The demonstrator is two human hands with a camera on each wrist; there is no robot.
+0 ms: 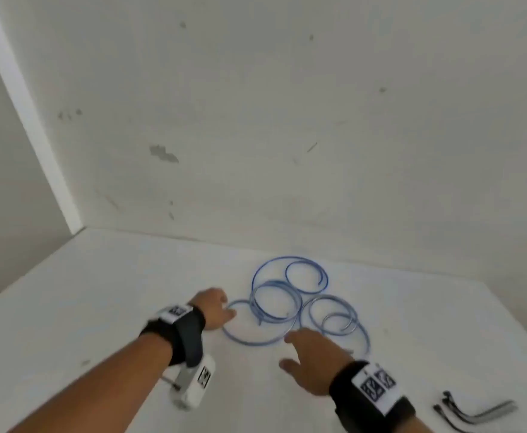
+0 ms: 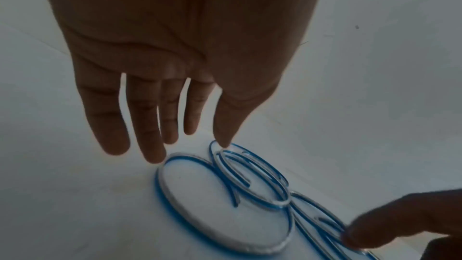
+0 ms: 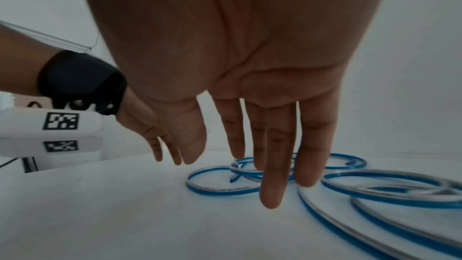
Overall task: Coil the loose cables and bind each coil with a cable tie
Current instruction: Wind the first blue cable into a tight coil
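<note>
A thin blue cable [image 1: 290, 257] lies in several loose, overlapping loops on the white table [image 1: 100, 292]. My left hand [image 1: 217, 307] hovers at the left edge of the loops, fingers straight and spread, thumb tip close to a loop [image 2: 250, 247]; I cannot tell whether it touches. My right hand [image 1: 306, 348] reaches in from the near side, fingers straight and pointing down at the cable [image 3: 220, 190]. In the left wrist view one right fingertip [image 2: 370, 232] appears to rest on a loop. Neither hand holds anything.
A few dark, bent thin strips [image 1: 480, 414], which look like cable ties, lie at the table's near right. A scuffed white wall [image 1: 256, 120] rises just behind the table. The table's left edge runs diagonally at the far left.
</note>
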